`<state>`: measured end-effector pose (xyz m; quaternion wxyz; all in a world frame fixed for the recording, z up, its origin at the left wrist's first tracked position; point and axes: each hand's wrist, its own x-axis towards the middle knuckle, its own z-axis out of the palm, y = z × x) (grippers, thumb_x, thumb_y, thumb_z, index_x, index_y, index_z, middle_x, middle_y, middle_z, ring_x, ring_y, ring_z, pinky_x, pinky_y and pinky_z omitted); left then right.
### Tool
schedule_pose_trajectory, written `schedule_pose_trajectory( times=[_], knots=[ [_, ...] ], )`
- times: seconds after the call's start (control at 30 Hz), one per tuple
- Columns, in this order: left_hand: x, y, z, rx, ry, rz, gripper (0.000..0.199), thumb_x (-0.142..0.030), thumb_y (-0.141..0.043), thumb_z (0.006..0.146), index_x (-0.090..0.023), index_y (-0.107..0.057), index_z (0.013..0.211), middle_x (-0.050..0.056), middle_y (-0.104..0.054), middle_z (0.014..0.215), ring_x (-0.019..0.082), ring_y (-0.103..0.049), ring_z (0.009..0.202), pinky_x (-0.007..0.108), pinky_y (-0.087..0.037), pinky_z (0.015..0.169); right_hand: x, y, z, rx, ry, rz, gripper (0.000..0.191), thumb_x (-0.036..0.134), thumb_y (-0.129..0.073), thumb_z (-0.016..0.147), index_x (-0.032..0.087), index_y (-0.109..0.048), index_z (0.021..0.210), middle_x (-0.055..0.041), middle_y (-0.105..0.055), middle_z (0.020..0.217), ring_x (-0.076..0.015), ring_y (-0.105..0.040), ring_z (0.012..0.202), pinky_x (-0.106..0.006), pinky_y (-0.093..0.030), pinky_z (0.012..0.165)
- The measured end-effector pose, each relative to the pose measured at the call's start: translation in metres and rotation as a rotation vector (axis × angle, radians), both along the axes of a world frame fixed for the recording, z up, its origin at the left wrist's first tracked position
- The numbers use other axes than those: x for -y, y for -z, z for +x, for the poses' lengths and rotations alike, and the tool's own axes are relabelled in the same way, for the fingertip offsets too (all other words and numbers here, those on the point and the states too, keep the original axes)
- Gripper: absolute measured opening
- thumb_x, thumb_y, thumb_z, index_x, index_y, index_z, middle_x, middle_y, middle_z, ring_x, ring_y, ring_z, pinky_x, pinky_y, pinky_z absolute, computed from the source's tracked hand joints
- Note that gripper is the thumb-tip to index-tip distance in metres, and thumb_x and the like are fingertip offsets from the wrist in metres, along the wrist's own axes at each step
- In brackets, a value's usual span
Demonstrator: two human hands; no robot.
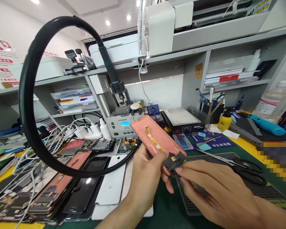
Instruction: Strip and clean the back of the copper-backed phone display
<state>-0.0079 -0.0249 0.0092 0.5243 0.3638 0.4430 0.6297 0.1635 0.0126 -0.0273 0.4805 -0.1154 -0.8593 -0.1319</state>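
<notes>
My left hand [147, 171] is closed around a phone screen assembly [154, 133], its copper-pink back turned up and tilted toward me. A yellow flex cable [153, 139] runs along that back to a black patch [173, 161] at the lower end. At the lower right corner, the thumb and fingers of my right hand [212, 184] are pinched together against the assembly's edge. Whether a small part sits between those fingertips is hidden. Below my right hand lies a dark perforated mat [190, 203], with black-handled scissors [248, 168] on it.
A thick black hose [26, 95] loops across the left side above stacked phone parts [50, 194] and a white phone [111, 181]. Behind stand a hot-air station [120, 125] and a heating plate [181, 117]. Tweezers [208, 140], a yellow bottle [225, 121] and a large clear bottle [274, 98] are at right.
</notes>
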Motion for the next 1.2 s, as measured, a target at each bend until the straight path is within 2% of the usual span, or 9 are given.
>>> schedule_pose_trajectory(
  times=[0.2, 0.4, 0.53, 0.63, 0.8, 1.2],
  knots=[
    [0.000, 0.001, -0.001, 0.013, 0.006, -0.008, 0.014, -0.022, -0.068, 0.081, -0.017, -0.055, 0.079, -0.006, -0.057, 0.055, 0.009, -0.046, 0.035, 0.023, -0.047, 0.030, -0.002, 0.003, -0.003, -0.005, -0.014, -0.118, 0.020, 0.005, -0.063, 0.092, 0.015, -0.068, 0.108, -0.0038, -0.074, 0.101, -0.0131, -0.069, 0.097, -0.027, -0.050, 0.081],
    [0.001, -0.001, 0.002, -0.015, -0.008, -0.024, 0.011, -0.020, -0.066, 0.080, -0.017, -0.056, 0.079, -0.006, -0.056, 0.054, 0.008, -0.044, 0.036, 0.024, -0.049, 0.030, -0.002, -0.002, -0.005, 0.000, -0.036, -0.192, 0.019, 0.004, -0.061, 0.092, 0.015, -0.067, 0.107, -0.0031, -0.073, 0.097, -0.0118, -0.069, 0.091, -0.026, -0.051, 0.076],
    [0.001, 0.000, 0.001, -0.032, -0.001, -0.005, 0.011, -0.022, -0.065, 0.083, -0.017, -0.056, 0.080, -0.006, -0.055, 0.054, 0.008, -0.044, 0.036, 0.024, -0.049, 0.030, -0.001, -0.004, -0.002, 0.030, -0.014, -0.080, 0.016, 0.005, -0.062, 0.092, 0.014, -0.068, 0.104, -0.0040, -0.072, 0.095, -0.0127, -0.067, 0.091, -0.026, -0.052, 0.078],
    [0.001, 0.003, 0.000, -0.054, 0.001, 0.019, 0.012, -0.024, -0.065, 0.085, -0.018, -0.055, 0.081, -0.006, -0.056, 0.056, 0.008, -0.046, 0.036, 0.023, -0.049, 0.031, -0.002, 0.001, 0.003, 0.077, 0.007, 0.019, 0.014, 0.008, -0.061, 0.094, 0.014, -0.070, 0.102, -0.0052, -0.072, 0.098, -0.0140, -0.066, 0.097, -0.026, -0.052, 0.089],
    [0.004, 0.004, 0.002, -0.114, -0.031, 0.040, 0.016, -0.028, -0.066, 0.088, -0.019, -0.052, 0.085, -0.008, -0.055, 0.056, 0.009, -0.049, 0.034, 0.024, -0.049, 0.031, -0.007, 0.012, 0.011, 0.170, -0.022, 0.056, 0.021, 0.012, -0.063, 0.095, 0.013, -0.069, 0.115, -0.0066, -0.070, 0.113, -0.0176, -0.063, 0.109, -0.029, -0.051, 0.099],
    [0.005, 0.000, 0.003, -0.147, -0.036, 0.017, 0.020, -0.031, -0.067, 0.085, -0.020, -0.050, 0.087, -0.007, -0.057, 0.059, 0.011, -0.052, 0.035, 0.027, -0.052, 0.032, -0.007, 0.013, 0.015, 0.210, -0.032, 0.023, 0.027, 0.010, -0.060, 0.094, 0.014, -0.068, 0.119, -0.0076, -0.069, 0.114, -0.0200, -0.066, 0.103, -0.032, -0.056, 0.089]
  ],
)
